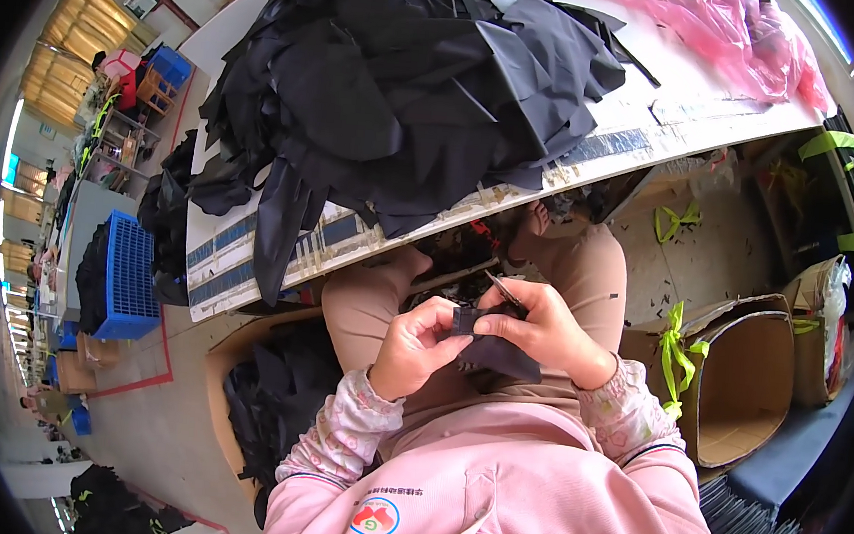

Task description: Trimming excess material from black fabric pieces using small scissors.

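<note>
Over my lap, my left hand (417,343) pinches the edge of a black fabric piece (502,357) between thumb and fingers. Close beside it, my right hand (548,329) is closed around small metal snips (505,290), whose tip sticks out above the index finger. The right thumb also presses on the cloth edge, near the left fingertips. The rest of the piece hangs down below the hands onto my thighs. Most of the snips is hidden inside the right hand.
Ahead, a large heap of black fabric pieces (411,85) covers much of a white table (658,130) with a taped edge. Pink plastic (736,40) lies at its far right. A box of black cloth (281,396) stands at my left, an open cardboard box (743,392) at my right.
</note>
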The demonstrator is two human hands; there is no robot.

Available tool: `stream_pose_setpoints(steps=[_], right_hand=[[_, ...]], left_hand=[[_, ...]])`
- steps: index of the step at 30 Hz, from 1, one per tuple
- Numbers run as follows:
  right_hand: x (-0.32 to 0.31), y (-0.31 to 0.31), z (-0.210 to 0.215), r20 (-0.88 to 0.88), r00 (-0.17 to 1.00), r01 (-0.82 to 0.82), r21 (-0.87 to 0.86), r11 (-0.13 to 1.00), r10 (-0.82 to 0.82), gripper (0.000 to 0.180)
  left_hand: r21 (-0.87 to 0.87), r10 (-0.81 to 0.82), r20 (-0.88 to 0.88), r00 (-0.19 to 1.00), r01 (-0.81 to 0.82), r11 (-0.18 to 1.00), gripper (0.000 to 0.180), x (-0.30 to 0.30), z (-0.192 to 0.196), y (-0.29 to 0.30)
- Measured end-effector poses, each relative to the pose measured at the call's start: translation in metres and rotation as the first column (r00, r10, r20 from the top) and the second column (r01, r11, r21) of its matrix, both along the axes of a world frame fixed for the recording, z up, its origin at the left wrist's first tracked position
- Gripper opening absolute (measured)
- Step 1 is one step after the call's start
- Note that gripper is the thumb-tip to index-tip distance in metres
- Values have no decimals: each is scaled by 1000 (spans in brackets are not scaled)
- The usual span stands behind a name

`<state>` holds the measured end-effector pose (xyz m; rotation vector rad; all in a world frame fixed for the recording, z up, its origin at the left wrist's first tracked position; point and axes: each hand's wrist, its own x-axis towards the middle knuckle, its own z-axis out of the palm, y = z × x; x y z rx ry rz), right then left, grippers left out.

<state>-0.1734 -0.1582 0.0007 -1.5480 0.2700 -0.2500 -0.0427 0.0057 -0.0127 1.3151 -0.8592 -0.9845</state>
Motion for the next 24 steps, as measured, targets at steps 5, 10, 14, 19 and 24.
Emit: stream_pose_setpoints(steps=[5,10,14,19,24], right_hand=[[4,-2,-9,87,996,15,239,971,-37,14],[7,4,-18,100,994,7,353,936,-45,16],[6,4,-13,136,936,343,-148,927,-325,14],[-9,4,19,61,951,306,-41,951,-304,26],[-2,6,4,21,982,185,70,980,-187,30]], left_hand=[[8,20,-523,852,-19,1000,14,-6,7,-2],[-111,53,-438,898,-112,987,18,-15,10,-12],[-164,106,-307,946,-162,973,19,-15,7,-12],[-123,142,-126,982,-158,980,15,-18,5,-12],[-120,120,35,992,-115,986,15,-24,4,-14]])
